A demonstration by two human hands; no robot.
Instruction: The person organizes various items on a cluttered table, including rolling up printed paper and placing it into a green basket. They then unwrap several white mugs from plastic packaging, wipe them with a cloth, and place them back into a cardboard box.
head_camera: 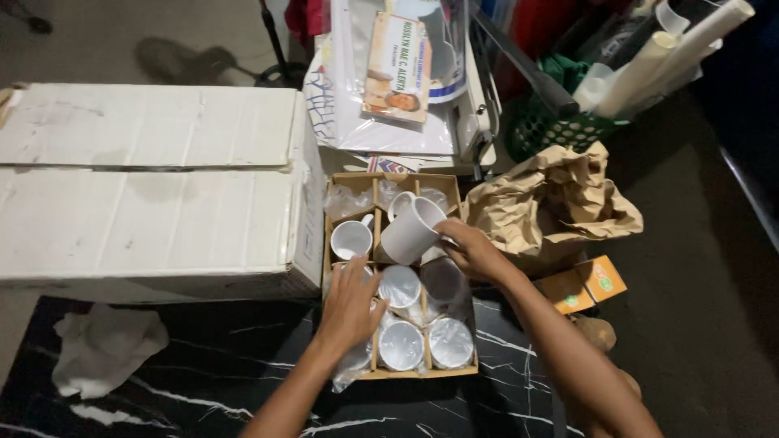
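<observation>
Lifting a white mug [412, 229] out of the divided cardboard box [349, 180], my right hand [471, 250] is doing the gripping.

I see that hand's fingers closed around the mug at its rim and side, tilting it mouth-up to the right, just above the box's middle row. My left hand [349, 307] lies palm down with fingers spread on the box's left column, pressing on plastic wrapping [350, 367] over a mug. I count 5 more white mugs standing in the compartments. A large white carton [154, 178] stands touching the box's left side, crumpled brown paper [552, 203] lies to its right, and a small orange box [584, 284] sits near my right forearm.
</observation>
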